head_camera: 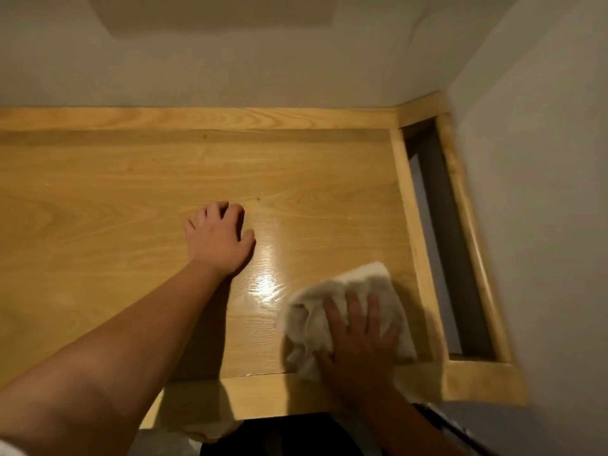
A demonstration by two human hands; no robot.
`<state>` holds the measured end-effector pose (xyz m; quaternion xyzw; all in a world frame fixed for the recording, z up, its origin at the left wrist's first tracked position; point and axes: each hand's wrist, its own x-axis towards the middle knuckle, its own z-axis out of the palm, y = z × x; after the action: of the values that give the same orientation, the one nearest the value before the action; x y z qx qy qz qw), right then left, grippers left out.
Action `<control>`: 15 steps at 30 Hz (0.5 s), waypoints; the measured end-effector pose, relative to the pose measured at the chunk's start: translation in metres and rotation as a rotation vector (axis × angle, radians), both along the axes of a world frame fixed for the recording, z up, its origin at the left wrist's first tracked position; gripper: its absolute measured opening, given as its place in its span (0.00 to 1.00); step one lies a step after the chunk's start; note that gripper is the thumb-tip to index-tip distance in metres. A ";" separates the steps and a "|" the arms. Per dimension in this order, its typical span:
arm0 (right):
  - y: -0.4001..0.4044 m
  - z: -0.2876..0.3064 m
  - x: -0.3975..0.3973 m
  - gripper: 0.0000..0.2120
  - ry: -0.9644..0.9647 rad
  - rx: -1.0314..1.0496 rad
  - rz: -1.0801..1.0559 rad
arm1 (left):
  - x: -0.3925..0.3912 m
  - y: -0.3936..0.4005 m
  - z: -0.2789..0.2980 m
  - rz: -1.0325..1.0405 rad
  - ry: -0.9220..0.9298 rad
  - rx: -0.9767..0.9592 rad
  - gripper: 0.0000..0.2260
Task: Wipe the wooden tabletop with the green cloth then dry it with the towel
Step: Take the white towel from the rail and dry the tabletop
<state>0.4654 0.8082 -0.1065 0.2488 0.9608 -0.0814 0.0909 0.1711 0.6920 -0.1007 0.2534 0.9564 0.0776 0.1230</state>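
Note:
A light wooden tabletop (pixel 115 199) fills the view, with a glossy streak of reflected light near its middle. My right hand (pixel 358 334) presses flat on a crumpled white towel (pixel 368 284) at the table's near right corner, fingers spread over the cloth. Resting on the bare wood at the centre is my left hand (pixel 218 240), fingers bent and holding nothing. No green cloth is in view.
A raised wooden rim (pixel 197 118) runs along the back against the grey wall. On the right, a wooden rail (pixel 467 232) borders a dark gap (pixel 444 225) beside the side wall. The table's front edge (pixel 263 399) lies just below my hands.

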 end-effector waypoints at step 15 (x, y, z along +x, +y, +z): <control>0.065 -0.007 -0.056 0.39 -0.022 -0.003 -0.162 | 0.048 0.093 -0.024 -0.208 -0.036 -0.105 0.33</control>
<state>0.4096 0.8737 -0.1134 0.3264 0.9364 -0.0870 0.0949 0.2186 0.7850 -0.1243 0.3428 0.9254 0.0188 0.1605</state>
